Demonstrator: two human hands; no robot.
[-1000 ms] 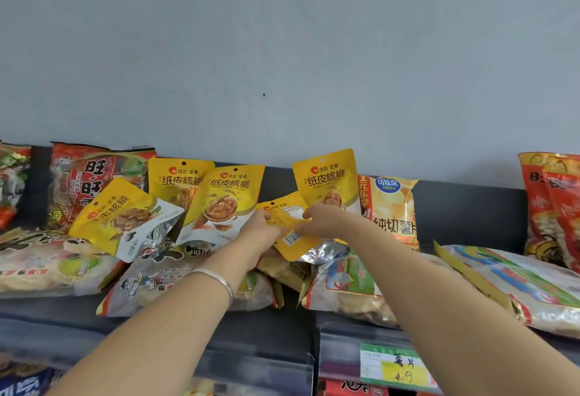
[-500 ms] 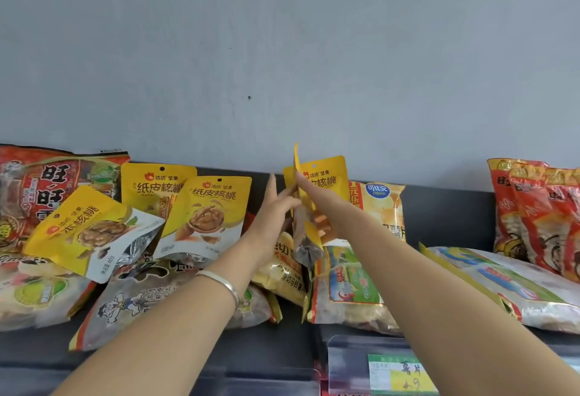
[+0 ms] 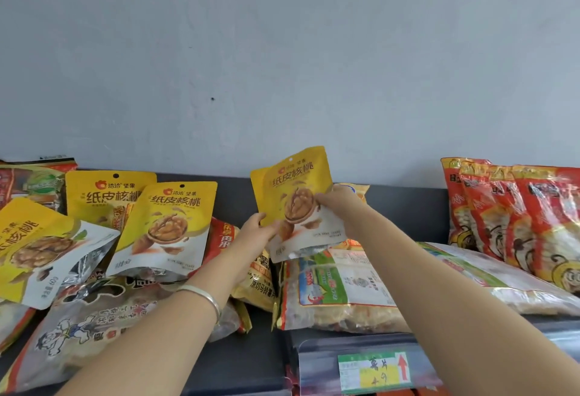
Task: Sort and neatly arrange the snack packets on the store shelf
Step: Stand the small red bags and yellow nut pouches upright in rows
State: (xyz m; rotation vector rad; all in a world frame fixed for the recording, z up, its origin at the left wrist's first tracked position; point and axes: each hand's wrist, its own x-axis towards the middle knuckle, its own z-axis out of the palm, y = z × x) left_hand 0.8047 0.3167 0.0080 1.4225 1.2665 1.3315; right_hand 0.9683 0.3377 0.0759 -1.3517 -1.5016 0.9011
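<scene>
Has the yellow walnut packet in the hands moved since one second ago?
Yes. It rose and turned front-facing: the walnut packet now tops the shelf's back panel.

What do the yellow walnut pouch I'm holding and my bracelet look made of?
The yellow walnut pouch: probably plastic film, matte printed front; a silvery foil-like glint shows at its bottom edge. The bracelet: seemingly polished silver-coloured metal, given its bright sheen.
</scene>
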